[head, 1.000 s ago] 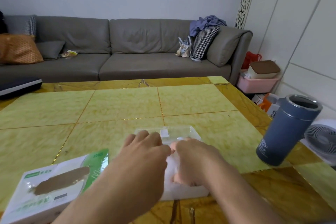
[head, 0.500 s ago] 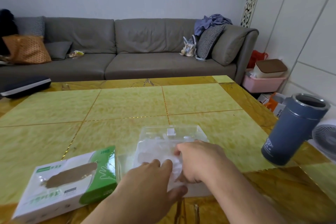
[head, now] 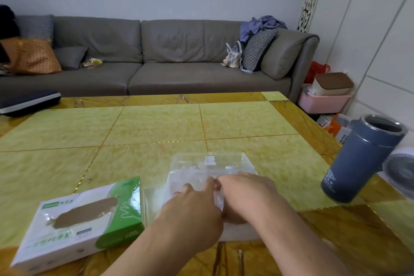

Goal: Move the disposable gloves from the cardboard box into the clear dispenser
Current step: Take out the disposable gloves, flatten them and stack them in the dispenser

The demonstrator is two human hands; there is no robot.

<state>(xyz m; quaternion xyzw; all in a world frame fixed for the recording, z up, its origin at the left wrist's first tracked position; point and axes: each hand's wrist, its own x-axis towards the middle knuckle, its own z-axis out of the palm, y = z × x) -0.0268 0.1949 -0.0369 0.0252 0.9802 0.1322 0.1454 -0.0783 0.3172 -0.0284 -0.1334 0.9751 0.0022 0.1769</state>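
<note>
At the lower centre of the frame both hands meet over the clear dispenser (head: 210, 164) on the yellow worktop (head: 156, 127). The left hand (head: 192, 210) and right hand (head: 244, 195) seem to pinch the whitish disposable gloves (head: 218, 199) inside it. The cardboard box (head: 83, 224) lies at lower left, just beside the dispenser.

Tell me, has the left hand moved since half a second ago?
Yes. The left hand has moved forward and right, away from the table's near edge, onto the gloves in the clear dispenser, meeting the right hand.
</note>
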